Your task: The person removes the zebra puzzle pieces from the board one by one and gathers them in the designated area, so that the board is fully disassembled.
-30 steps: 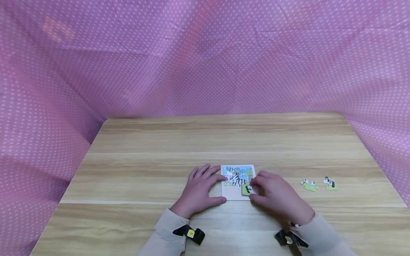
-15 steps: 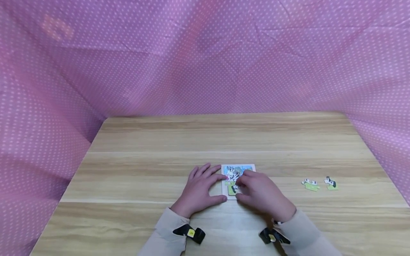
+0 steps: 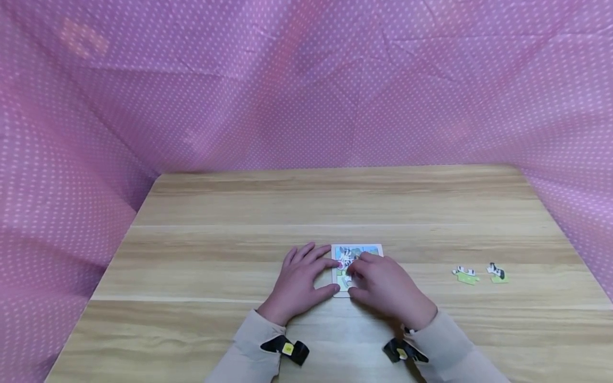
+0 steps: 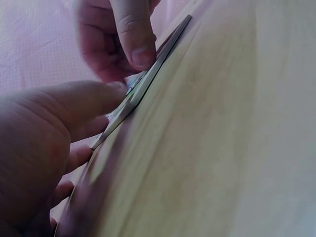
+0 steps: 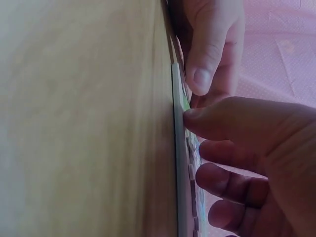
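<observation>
A small zebra jigsaw puzzle board (image 3: 381,248) with a pale frame lies flat on the table. My left hand (image 3: 297,287) is spread at its left side, with index fingertip and thumb touching the frame. My right hand (image 3: 390,287) covers the board's lower right part. Its thumb and curled fingers pinch a green and white puzzle piece (image 3: 346,282) at the lower left of the board, largely hidden by the fingers. From the right wrist view, the right thumb (image 5: 222,118) meets the board's near edge, close to the left thumb (image 5: 205,64).
Two loose puzzle pieces lie on the table to the right: a green and white one (image 3: 466,275) and a black, white and green one (image 3: 498,273). Behind the wooden table (image 3: 287,207) hangs a pink dotted cloth (image 3: 306,96).
My right hand has carried the puzzle piece leftward from the board's lower right to its lower left, moving only slightly lately. The left hand has stayed in place.
</observation>
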`<state>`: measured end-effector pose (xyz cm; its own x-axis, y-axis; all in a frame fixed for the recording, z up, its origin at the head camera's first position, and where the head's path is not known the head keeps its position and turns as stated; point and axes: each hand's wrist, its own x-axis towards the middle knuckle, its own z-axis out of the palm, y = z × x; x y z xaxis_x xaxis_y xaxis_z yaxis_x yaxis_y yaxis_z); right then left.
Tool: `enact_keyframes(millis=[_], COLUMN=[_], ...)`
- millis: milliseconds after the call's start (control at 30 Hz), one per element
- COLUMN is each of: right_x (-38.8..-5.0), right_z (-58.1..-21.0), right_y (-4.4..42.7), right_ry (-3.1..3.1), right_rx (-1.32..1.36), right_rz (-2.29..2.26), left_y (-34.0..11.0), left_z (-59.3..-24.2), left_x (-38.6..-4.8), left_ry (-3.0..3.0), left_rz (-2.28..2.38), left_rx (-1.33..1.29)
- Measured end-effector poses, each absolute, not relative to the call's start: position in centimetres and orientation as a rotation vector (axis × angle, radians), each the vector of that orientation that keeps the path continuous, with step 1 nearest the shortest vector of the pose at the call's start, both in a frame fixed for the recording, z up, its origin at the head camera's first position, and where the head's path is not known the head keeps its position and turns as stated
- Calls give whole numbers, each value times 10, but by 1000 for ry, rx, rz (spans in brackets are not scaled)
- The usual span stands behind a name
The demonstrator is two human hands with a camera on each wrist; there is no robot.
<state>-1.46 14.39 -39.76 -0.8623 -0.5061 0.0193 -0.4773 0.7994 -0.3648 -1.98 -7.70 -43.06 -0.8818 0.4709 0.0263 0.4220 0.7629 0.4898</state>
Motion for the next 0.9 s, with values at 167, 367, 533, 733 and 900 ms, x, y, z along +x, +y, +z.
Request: enact_keyframes(millis=[167,367,533,733,900], right_x=[-14,-14,-14,-14,-13], right_z=[-398,-398,-398,-400,-403], right_y=[145,145,145,146,147], right_ry=[2878,2856,2847,2847,2844], right_rx=[-791,-754,-711,-724,-746], right_rz=[-602,-631,-656,-678,-709], left_y=[-75,-73,-69,-65,-65], left_z=[-430,-431,-430,-429,-430], left_x=[-19,-18,-17,-15,-14], left_ry=[2877,2885,2887,2886,2887], left_rz=[762,761,755,758,754], left_rx=[709,693,665,623,611])
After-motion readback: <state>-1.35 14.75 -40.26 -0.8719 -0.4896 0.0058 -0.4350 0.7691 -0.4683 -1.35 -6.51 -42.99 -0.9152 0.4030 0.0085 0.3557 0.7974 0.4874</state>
